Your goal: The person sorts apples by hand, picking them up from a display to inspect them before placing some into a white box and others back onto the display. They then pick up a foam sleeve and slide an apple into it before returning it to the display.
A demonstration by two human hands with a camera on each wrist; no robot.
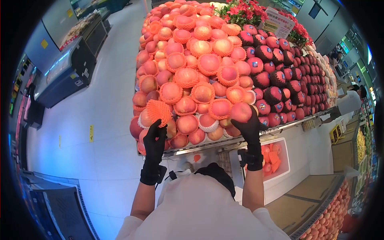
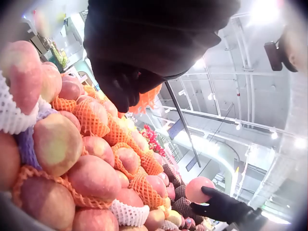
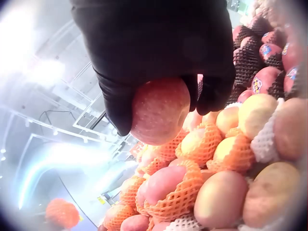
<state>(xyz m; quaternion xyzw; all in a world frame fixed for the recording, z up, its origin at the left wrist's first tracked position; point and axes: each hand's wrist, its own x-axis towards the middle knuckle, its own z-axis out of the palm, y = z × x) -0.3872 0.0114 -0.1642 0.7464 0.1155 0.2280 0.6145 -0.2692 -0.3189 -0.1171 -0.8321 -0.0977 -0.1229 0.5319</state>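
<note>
In the head view my black-gloved right hand (image 1: 249,126) grips a bare red apple (image 1: 241,112) above the front edge of the heaped apples (image 1: 188,124). The right wrist view shows thumb and fingers around this apple (image 3: 160,110). My gloved left hand (image 1: 155,140) pinches an orange foam net sleeve (image 1: 158,111) over the left front of the heap. From the left wrist camera, part of that foam net sleeve (image 2: 148,99) shows below the dark fingers (image 2: 122,89), which hide the rest.
Dark red apples in black nets (image 1: 276,86) fill the right of the stand. Red flowers (image 1: 244,12) and a sign (image 1: 277,23) stand behind. A white foam box (image 1: 285,160) holding apples and orange nets sits below the stand's metal edge (image 1: 192,149). Another person (image 1: 349,102) is far right.
</note>
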